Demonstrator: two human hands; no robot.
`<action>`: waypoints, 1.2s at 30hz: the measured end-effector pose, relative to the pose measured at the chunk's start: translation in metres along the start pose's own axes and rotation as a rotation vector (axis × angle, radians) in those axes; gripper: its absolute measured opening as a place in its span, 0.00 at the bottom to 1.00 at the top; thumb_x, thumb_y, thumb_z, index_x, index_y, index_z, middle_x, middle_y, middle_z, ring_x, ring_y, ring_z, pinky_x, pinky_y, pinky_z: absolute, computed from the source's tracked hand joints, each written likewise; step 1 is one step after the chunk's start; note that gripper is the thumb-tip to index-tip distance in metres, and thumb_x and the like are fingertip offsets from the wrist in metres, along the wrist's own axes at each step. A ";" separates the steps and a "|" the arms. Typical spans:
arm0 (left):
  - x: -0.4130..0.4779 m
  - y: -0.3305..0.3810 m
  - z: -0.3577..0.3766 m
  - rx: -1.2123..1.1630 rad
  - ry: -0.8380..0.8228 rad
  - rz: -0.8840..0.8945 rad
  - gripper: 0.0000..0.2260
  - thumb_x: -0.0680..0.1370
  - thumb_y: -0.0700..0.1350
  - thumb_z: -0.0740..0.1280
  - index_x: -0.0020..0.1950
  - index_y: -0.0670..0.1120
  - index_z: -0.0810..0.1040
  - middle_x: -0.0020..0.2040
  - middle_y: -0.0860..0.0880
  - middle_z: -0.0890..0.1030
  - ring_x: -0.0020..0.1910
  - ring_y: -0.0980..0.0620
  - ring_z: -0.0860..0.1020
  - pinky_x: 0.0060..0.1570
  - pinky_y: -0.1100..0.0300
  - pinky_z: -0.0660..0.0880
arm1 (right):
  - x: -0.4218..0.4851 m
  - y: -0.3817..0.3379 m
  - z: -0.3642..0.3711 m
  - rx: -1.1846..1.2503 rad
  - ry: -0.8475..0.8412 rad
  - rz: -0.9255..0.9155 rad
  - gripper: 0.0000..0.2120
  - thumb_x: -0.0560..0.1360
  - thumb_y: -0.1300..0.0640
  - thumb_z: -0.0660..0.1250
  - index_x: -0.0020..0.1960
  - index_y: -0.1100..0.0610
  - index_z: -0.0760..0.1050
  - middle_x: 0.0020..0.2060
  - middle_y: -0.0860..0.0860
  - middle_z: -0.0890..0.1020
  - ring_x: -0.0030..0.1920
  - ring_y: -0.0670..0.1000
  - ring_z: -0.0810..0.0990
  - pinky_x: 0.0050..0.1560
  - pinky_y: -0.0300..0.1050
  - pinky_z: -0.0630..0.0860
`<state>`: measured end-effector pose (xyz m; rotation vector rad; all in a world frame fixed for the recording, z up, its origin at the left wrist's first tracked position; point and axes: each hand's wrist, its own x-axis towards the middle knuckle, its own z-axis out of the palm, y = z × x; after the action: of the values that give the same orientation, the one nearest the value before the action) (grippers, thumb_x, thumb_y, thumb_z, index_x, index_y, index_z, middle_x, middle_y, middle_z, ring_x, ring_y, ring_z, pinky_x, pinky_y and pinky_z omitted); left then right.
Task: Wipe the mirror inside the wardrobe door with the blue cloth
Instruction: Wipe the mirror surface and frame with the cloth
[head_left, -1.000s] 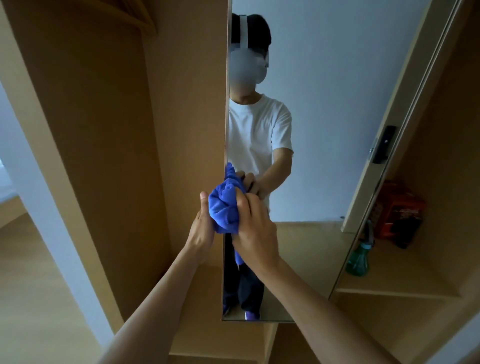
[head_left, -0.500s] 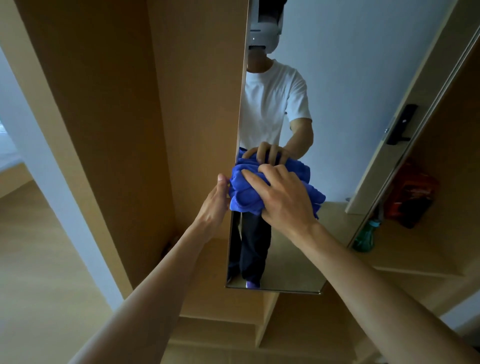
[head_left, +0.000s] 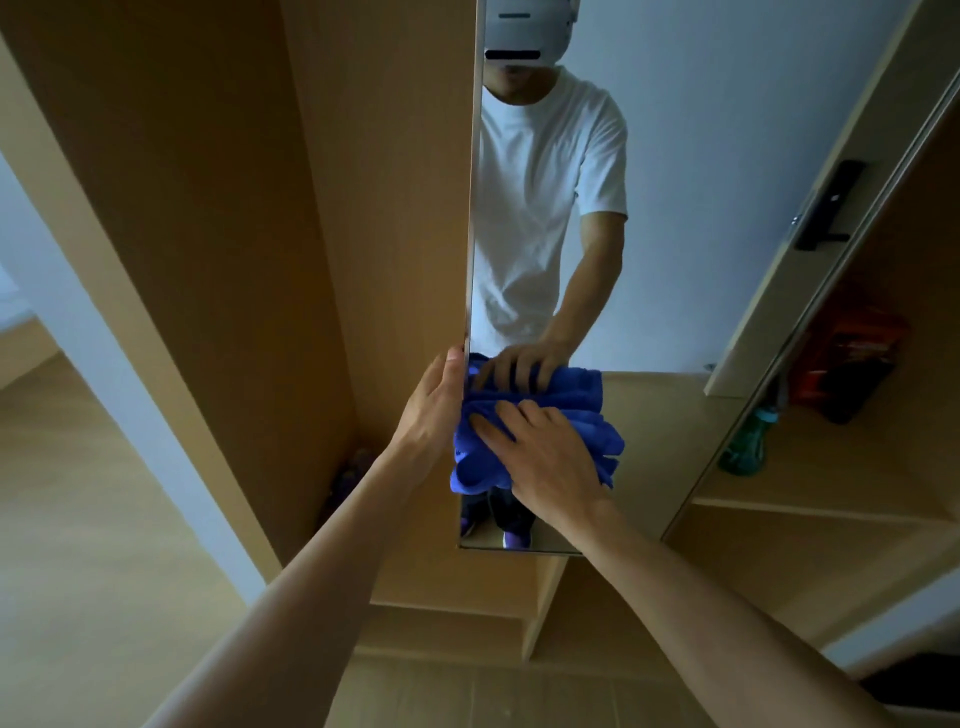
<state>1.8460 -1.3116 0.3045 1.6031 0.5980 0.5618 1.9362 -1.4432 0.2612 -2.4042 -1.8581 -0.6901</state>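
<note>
The tall mirror (head_left: 675, 182) is fixed to the inside of the wooden wardrobe door (head_left: 379, 208). A bunched blue cloth (head_left: 475, 462) lies against the mirror's lower left part. My right hand (head_left: 545, 457) presses the cloth onto the glass with straight, spread fingers. My left hand (head_left: 434, 410) holds the door at the mirror's left edge, thumb up, with its fingers hidden behind the edge. The mirror reflects a person in a white T-shirt, the cloth and my right hand.
To the right, a wardrobe shelf (head_left: 831, 483) carries a green spray bottle (head_left: 745, 447) and a red pack (head_left: 852, 353). A black door handle (head_left: 826, 208) shows in the mirror. A small purple object (head_left: 353, 467) lies low on the left, beside the wooden floor (head_left: 104, 519).
Both hands and the cloth have slid down the mirror towards its bottom edge. My right hand went from clutching the bunched cloth to pressing it flat.
</note>
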 end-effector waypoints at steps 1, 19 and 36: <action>0.000 -0.002 0.001 0.003 0.010 -0.010 0.14 0.85 0.61 0.51 0.51 0.63 0.75 0.61 0.50 0.82 0.62 0.48 0.79 0.68 0.45 0.72 | -0.004 -0.002 0.005 0.003 -0.058 -0.008 0.29 0.73 0.55 0.71 0.72 0.52 0.66 0.59 0.54 0.76 0.54 0.57 0.75 0.51 0.54 0.75; -0.006 -0.025 0.009 0.059 0.029 -0.028 0.17 0.86 0.58 0.51 0.73 0.60 0.69 0.63 0.51 0.78 0.66 0.45 0.75 0.68 0.46 0.71 | 0.005 0.063 -0.069 0.029 0.263 0.107 0.29 0.68 0.59 0.75 0.69 0.52 0.75 0.56 0.54 0.78 0.48 0.56 0.76 0.44 0.53 0.75; -0.013 -0.027 0.034 0.155 0.104 0.040 0.20 0.87 0.47 0.54 0.80 0.56 0.59 0.73 0.52 0.68 0.71 0.53 0.66 0.68 0.53 0.64 | -0.051 0.058 0.015 0.039 0.035 0.005 0.22 0.72 0.56 0.74 0.65 0.51 0.77 0.55 0.53 0.80 0.50 0.57 0.78 0.47 0.52 0.76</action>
<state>1.8577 -1.3427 0.2740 1.7419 0.7026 0.6444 1.9853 -1.5029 0.2438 -2.3561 -1.8346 -0.6851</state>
